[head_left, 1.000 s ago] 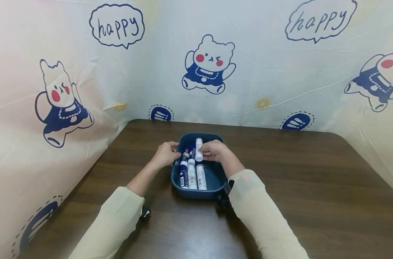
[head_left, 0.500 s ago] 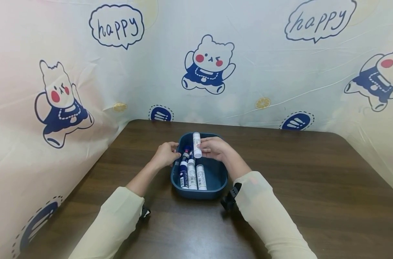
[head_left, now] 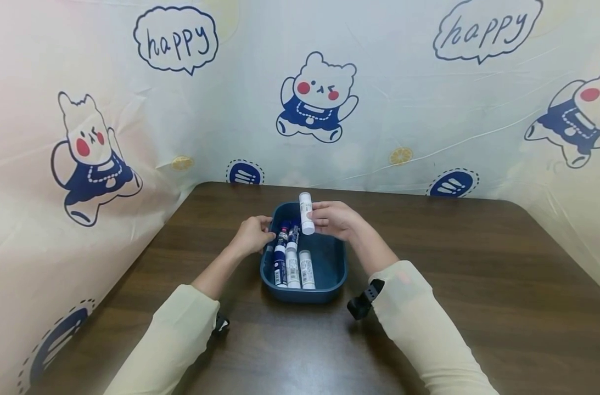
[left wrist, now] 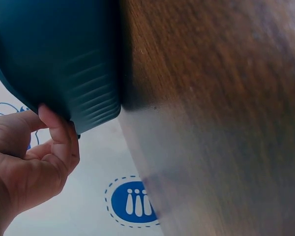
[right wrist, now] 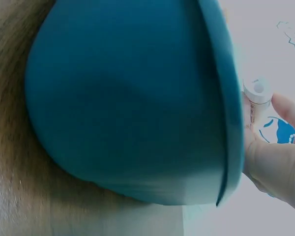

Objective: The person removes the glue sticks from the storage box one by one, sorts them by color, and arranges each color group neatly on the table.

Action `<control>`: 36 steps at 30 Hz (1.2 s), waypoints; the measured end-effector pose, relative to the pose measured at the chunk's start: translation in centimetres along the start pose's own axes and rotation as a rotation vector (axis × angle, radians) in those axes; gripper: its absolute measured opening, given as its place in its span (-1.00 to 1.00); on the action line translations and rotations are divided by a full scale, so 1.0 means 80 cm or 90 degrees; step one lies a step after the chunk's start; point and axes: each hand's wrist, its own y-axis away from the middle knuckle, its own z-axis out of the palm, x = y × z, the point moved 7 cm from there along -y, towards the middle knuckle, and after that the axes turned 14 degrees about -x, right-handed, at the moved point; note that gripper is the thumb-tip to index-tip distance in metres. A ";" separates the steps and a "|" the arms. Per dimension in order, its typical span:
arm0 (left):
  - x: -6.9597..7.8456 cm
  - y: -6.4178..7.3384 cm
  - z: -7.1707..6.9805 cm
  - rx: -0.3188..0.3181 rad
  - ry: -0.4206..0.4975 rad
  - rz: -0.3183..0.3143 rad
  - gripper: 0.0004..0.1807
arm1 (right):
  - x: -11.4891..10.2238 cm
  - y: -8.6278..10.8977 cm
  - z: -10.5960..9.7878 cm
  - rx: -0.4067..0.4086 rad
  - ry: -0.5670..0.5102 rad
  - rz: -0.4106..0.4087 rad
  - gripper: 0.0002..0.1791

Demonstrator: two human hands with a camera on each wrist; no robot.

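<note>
In the head view, my right hand (head_left: pixel 334 219) holds a white glue stick (head_left: pixel 306 213) between thumb and fingers, tilted over the far part of a dark blue bin (head_left: pixel 300 296). The glue stick's round end (right wrist: pixel 258 88) shows past the bin's rim in the right wrist view. My left hand (head_left: pixel 252 236) grips the bin's left rim; its curled fingers (left wrist: pixel 59 132) show at the edge in the left wrist view. Along the bin's left side lie several tubes, among them dark blue ones (head_left: pixel 280 269) and white ones (head_left: pixel 307 270).
The bin stands on a brown wood-grain table (head_left: pixel 453 285). A pale printed cloth (head_left: pixel 403 82) hangs behind the table and along its sides. A black wrist camera (head_left: pixel 361 304) sits below the right sleeve.
My right hand has lifted the glue stick up from low in the bin, toward the far rim, and its forearm has shifted right. The left hand stays on the rim.
</note>
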 end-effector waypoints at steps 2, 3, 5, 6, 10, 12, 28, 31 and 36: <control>0.000 0.000 0.000 -0.001 0.001 0.000 -0.48 | -0.001 0.002 -0.004 0.003 -0.006 -0.002 -0.45; 0.000 0.000 0.000 -0.002 0.001 0.000 -0.47 | -0.002 0.003 -0.005 0.002 -0.007 -0.003 -0.45; -0.001 0.000 0.000 -0.003 0.001 0.000 -0.47 | -0.004 0.006 -0.009 0.003 -0.011 -0.005 -0.44; -0.001 0.000 0.000 -0.004 0.001 0.001 -0.47 | -0.005 0.007 -0.011 0.003 -0.013 -0.007 -0.44; 0.001 0.000 0.000 -0.001 0.000 0.009 -0.48 | -0.009 0.012 -0.017 0.007 -0.014 -0.013 -0.44; 0.002 0.000 0.000 0.002 0.001 0.015 -0.49 | -0.011 0.014 -0.021 0.010 -0.016 -0.017 -0.44; 0.003 -0.001 -0.001 0.004 0.003 0.022 -0.49 | -0.013 0.036 -0.059 0.052 -0.028 -0.026 -0.44; 0.002 -0.001 -0.001 0.006 0.005 0.019 -0.49 | -0.013 0.038 -0.065 0.050 -0.029 -0.028 -0.43; 0.001 -0.001 0.000 0.001 0.002 0.014 -0.48 | -0.011 0.043 -0.073 0.045 -0.027 -0.024 -0.41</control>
